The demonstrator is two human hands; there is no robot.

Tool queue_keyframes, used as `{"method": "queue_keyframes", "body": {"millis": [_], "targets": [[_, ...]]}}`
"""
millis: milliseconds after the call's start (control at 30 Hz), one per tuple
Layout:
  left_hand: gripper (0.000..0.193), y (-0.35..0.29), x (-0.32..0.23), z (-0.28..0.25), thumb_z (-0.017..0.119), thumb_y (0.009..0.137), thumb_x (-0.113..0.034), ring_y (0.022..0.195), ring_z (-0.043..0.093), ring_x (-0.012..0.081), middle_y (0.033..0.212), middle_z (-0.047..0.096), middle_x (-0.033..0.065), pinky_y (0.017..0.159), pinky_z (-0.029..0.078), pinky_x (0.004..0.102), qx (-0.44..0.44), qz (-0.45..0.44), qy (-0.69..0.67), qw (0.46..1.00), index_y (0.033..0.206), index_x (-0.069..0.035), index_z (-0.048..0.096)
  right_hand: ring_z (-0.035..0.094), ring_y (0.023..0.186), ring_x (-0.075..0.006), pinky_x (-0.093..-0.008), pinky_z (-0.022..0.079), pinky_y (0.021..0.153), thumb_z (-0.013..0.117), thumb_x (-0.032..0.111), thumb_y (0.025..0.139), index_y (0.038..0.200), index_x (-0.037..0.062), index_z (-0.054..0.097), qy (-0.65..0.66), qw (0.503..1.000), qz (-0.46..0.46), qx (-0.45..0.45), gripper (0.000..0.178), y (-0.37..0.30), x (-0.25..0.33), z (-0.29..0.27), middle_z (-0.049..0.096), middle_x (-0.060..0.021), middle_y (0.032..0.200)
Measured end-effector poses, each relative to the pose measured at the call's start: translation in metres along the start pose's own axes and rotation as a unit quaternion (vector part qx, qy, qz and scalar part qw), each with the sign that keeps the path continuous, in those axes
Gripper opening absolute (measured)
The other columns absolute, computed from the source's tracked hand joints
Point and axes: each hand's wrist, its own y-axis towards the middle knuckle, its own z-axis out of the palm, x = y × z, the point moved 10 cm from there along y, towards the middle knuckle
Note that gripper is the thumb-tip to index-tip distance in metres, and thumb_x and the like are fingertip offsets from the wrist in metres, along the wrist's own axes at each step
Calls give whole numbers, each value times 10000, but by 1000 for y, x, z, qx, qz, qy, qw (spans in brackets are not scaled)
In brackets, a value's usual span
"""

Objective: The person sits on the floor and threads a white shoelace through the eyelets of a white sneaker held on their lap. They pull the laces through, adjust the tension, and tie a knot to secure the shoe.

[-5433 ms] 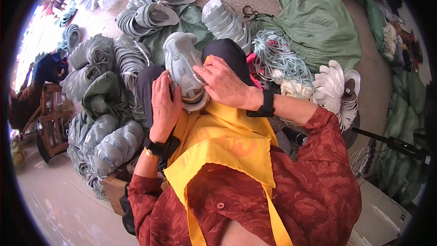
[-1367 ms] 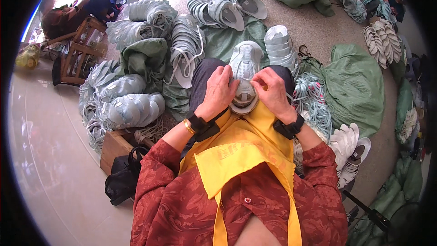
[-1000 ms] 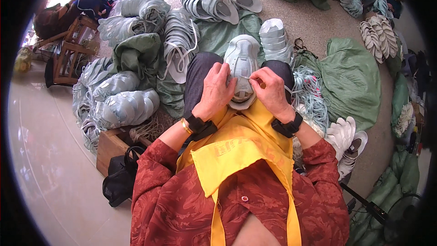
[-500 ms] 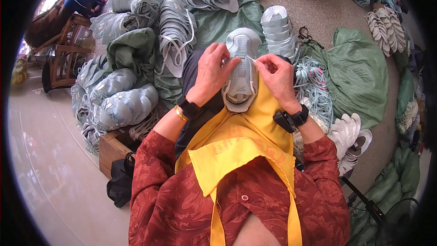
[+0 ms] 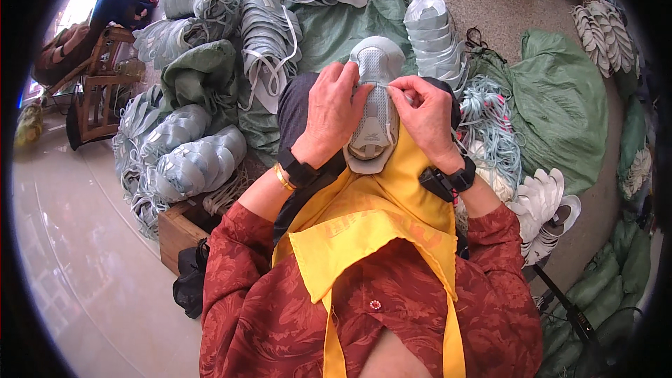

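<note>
A light grey shoe upper (image 5: 376,126) lies lengthwise over the yellow apron on my lap, its perforated tongue facing up. My left hand (image 5: 329,112) is closed at the upper's left edge, with the thumb pressed toward the middle of the tongue; its curled fingertips are partly hidden. On the opposite edge, my right hand (image 5: 425,117) pinches a thin pale lace (image 5: 382,85) between thumb and forefinger, close to the upper. Only a short bit of the lace shows.
Nested stacks of grey uppers (image 5: 199,161) lie at left, with more (image 5: 427,35) ahead. Bundled blue laces (image 5: 490,115) and a green sack (image 5: 560,98) are at right, near white uppers (image 5: 542,206). A wooden box (image 5: 171,234) stands by my left arm. Another person's arm (image 5: 66,42) shows far left.
My right fingertips have come in closer to the upper, and less lace shows between them and it. My left hand has shifted slightly across the upper. The view has tilted a little.
</note>
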Motion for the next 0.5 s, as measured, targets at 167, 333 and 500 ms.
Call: {"method": "queue_keyframes", "body": {"millis": [167,333,500], "targets": [[219,-1,1,3,755,868,-113,763,583,317,807,556,113,668,476,428,-3,-11,3,1000,895,-27,555,609,561,-187,-321,483,551,750,77,870,902,32,723,-34,999,-36,-7,61,1,7,1,672,-103,696],[221,0,2,5,751,877,-111,733,581,311,794,550,115,648,472,424,-15,-5,2,1000,889,-22,549,633,581,-248,-361,488,557,745,80,866,882,34,701,-58,997,-49,-4,65,2,10,3,672,-124,714],[232,0,5,4,755,885,-122,686,580,294,778,554,111,621,477,403,-11,-9,-5,1000,880,-19,547,645,593,-262,-374,495,565,736,87,873,880,33,695,-58,996,-64,-2,68,5,15,5,675,-126,721]]}}
